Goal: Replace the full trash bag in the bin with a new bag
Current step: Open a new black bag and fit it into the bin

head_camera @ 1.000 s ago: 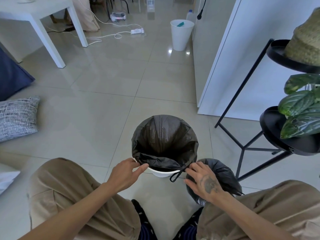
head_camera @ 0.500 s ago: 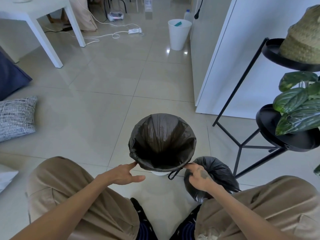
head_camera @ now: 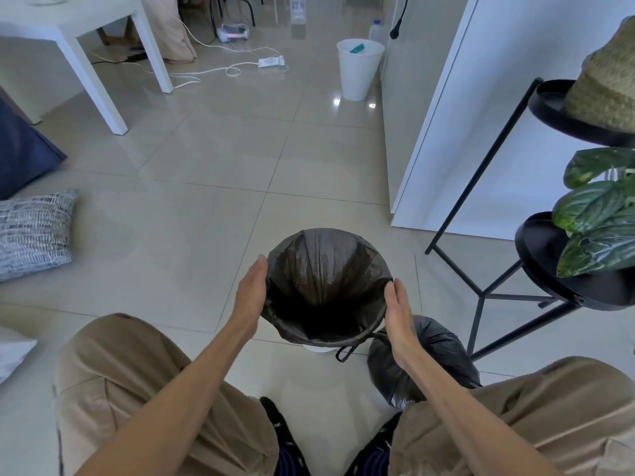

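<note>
A new black trash bag (head_camera: 326,283) lines the small white bin (head_camera: 318,349) on the floor between my knees; its mouth is folded over the rim and a drawstring loop (head_camera: 346,352) hangs at the front. My left hand (head_camera: 252,292) lies flat against the bag's left side, fingers straight. My right hand (head_camera: 398,312) lies flat against the right side. Neither hand grips anything. The full tied black bag (head_camera: 433,359) sits on the floor to the right of the bin, partly behind my right forearm.
A black metal plant stand (head_camera: 481,290) with a leafy plant (head_camera: 598,214) stands close on the right. A white cabinet (head_camera: 481,132) is behind it. A second white bin (head_camera: 359,68), a white table (head_camera: 68,25) and cables lie farther back. Cushions (head_camera: 34,231) are at left.
Both hands left the front rim, where they were tucking the bag's edge, and moved up to press flat against the bin's left and right sides. The bag now covers the rim.
</note>
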Available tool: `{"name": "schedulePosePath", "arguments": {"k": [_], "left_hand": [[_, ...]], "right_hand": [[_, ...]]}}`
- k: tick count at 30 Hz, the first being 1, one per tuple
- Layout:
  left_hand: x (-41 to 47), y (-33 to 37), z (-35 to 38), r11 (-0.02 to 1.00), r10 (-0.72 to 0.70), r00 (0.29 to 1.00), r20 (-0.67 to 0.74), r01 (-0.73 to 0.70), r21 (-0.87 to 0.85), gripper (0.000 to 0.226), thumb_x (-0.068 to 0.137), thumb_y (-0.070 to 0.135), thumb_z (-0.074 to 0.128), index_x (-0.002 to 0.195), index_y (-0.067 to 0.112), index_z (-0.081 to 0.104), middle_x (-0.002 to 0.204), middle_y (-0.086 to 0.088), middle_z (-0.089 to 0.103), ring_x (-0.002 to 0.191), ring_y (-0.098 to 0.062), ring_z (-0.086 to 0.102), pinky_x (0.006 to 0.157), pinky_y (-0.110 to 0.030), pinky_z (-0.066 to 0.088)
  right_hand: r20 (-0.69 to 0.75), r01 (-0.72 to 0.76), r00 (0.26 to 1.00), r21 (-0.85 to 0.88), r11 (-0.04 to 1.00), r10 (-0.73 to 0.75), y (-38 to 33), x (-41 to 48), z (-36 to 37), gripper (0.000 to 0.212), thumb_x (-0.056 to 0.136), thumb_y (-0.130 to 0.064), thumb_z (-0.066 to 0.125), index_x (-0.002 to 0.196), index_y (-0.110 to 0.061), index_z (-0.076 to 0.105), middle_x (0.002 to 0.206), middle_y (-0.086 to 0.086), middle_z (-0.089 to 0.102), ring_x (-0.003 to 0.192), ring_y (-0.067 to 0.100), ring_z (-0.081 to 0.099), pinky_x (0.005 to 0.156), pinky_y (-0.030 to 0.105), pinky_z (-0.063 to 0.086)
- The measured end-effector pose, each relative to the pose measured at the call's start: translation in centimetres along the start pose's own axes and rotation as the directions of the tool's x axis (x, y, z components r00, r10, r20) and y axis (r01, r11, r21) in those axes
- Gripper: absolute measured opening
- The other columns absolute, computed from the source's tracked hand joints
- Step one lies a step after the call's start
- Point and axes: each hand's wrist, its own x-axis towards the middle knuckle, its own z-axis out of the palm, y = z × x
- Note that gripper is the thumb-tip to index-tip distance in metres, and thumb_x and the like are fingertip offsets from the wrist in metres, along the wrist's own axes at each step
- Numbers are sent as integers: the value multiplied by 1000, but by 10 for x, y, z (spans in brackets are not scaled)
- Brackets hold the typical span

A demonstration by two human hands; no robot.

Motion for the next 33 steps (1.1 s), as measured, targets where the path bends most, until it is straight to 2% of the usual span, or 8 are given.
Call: {"name": "schedulePosePath", "arguments": {"k": [4,6,8,13,20,25,29,33], "left_hand": [[8,-18,11,982,-41,995,87,57,-180,72,84,87,28,125,42,66,132,4,67,125,-22,58,112,-51,42],[11,-24,10,968,-29,995,90,50,-247,79,79,92,26,129,43,63,133,5,67,128,-23,57,113,-52,41],[13,-25,11,954,-13,994,106,44,-298,90,74,95,25,136,40,59,133,4,68,130,-24,57,113,-54,41],[23,-36,17,915,-115,988,104,146,-377,112,55,106,28,136,36,61,136,-1,66,131,-28,55,114,-56,40],[29,-37,26,869,-156,981,114,192,-456,114,54,106,25,139,37,58,140,-3,62,129,-33,54,112,-62,38],[34,-33,26,950,-146,976,-160,93,-299,97,80,91,15,134,26,63,128,-3,69,123,-27,60,110,-50,45],[36,-31,24,946,-134,945,-300,32,-323,84,89,82,20,145,28,51,149,2,53,135,-24,50,116,-50,36],[26,-32,37,928,-106,974,-202,24,-371,79,91,80,18,147,34,48,146,3,56,134,-25,50,116,-52,36]], "right_hand": [[-22,-21,999,144,989,24,0,3,15,65,102,-57,32,158,-28,19,162,-5,28,149,19,26,114,32,22],[-21,-86,995,235,968,94,10,10,18,97,76,-87,41,155,-32,30,158,-5,37,145,19,35,120,38,23],[-5,-145,988,307,941,154,20,20,19,108,61,-97,43,149,-34,41,150,-3,49,136,20,46,118,48,32],[-8,-164,984,365,916,179,23,25,24,75,90,-74,35,148,-28,44,143,-2,54,131,20,49,105,38,39],[-178,-76,977,240,968,121,27,32,31,58,99,-60,33,147,-28,42,143,-9,48,131,13,43,115,41,33],[-289,-21,957,26,999,28,25,38,28,44,103,-48,36,138,-24,50,123,-6,52,119,18,49,107,42,41],[-301,44,951,-92,995,-70,21,52,20,52,101,-49,45,146,-25,39,150,0,44,138,21,42,115,47,37],[-142,74,986,-93,993,-87,4,66,16,60,101,-50,44,154,-27,29,158,-1,38,144,20,36,119,44,31]]}}
